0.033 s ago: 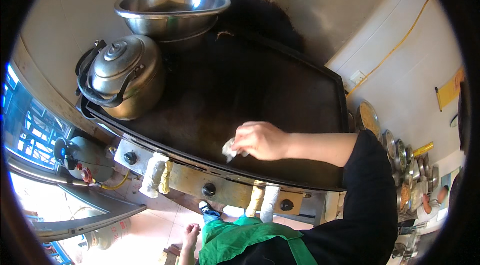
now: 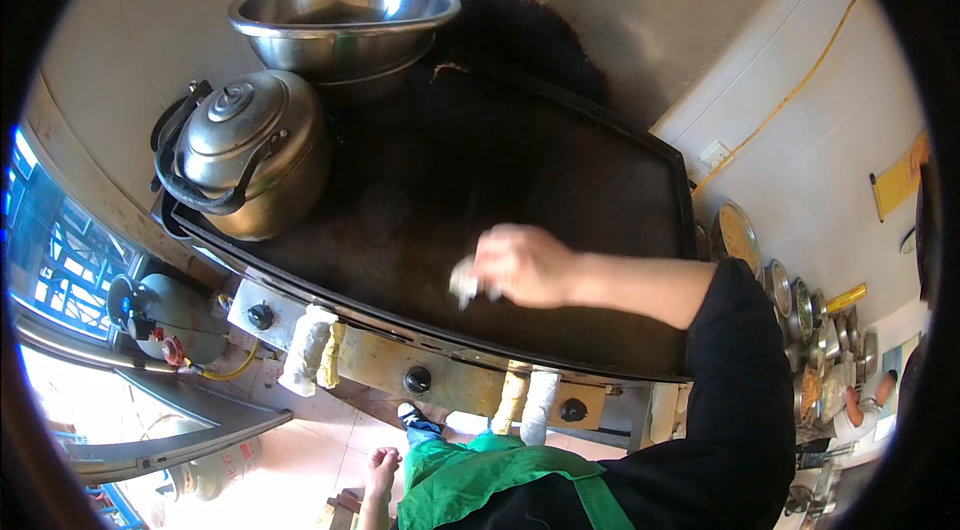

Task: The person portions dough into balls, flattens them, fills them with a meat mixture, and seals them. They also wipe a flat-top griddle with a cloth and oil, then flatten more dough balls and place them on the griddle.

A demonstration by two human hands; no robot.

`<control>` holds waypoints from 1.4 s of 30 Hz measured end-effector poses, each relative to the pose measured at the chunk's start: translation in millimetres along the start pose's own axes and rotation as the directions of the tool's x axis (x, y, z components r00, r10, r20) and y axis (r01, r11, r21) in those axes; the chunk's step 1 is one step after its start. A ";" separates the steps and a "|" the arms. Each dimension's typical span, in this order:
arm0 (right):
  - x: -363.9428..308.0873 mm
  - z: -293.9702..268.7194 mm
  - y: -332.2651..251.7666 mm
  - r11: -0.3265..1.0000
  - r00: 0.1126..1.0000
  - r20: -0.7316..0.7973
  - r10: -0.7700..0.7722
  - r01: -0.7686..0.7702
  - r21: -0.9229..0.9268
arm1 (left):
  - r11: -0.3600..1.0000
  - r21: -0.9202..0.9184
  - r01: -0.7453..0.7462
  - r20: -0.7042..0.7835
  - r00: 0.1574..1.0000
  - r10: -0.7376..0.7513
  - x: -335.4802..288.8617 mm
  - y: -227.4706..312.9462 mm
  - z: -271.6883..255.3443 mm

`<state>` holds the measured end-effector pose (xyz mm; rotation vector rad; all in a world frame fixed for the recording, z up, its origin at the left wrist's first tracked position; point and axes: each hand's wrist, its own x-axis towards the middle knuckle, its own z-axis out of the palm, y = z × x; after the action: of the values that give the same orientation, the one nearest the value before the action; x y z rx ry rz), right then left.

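While the right hand [image 2: 525, 265] reaches in from the right of the frame over the large black griddle [image 2: 560, 180], its fingers are curled shut around a small pale wad, apparently a cloth or paper [image 2: 464, 282], pressed against the dark plate just left of centre. The forearm is bare; a black sleeve [image 2: 745, 370] covers the upper arm at lower right. The left hand [image 2: 381, 472] hangs at the bottom edge, below the griddle front, fingers loosely extended and gripping nothing.

In the upper left, a metal kettle [image 2: 245, 150] with a black handle stands on the griddle's left end; directly above it in the frame sits a wide steel bowl [image 2: 345, 15], stacked on a second one. Along the griddle's front panel run black control knobs [image 2: 417, 380], with pale wrapped bundles [image 2: 308, 350] hanging between them. A grey gas cylinder [image 2: 165, 310] stands at left, below the kettle. A green apron [image 2: 480, 490] shows at bottom centre. Round metal dishes [image 2: 740, 235] line the right edge, beside a white wall.
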<state>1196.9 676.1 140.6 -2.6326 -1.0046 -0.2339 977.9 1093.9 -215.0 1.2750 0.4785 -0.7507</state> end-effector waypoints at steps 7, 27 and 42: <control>31.7 -18.7 136.6 0.688 0.720 -0.191 0.667 -0.693 -0.215 | 0.881 0.447 0.157 -0.044 0.987 -0.153 -25.1 -16.1 -12.0; -106.8 -41.7 14.0 0.953 0.952 0.076 0.296 -0.289 -0.089 | 0.942 0.324 0.091 -0.244 0.970 -0.010 -100.5 -103.6 58.2; -140.1 -61.6 -61.4 0.913 0.909 0.356 0.218 -0.318 0.255 | 0.943 0.321 0.088 -0.608 0.783 0.134 -240.6 -194.6 144.1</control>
<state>1049.6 611.2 176.1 -2.5198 -0.6781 0.4001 660.9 989.9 -143.1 1.8602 0.8981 -0.3703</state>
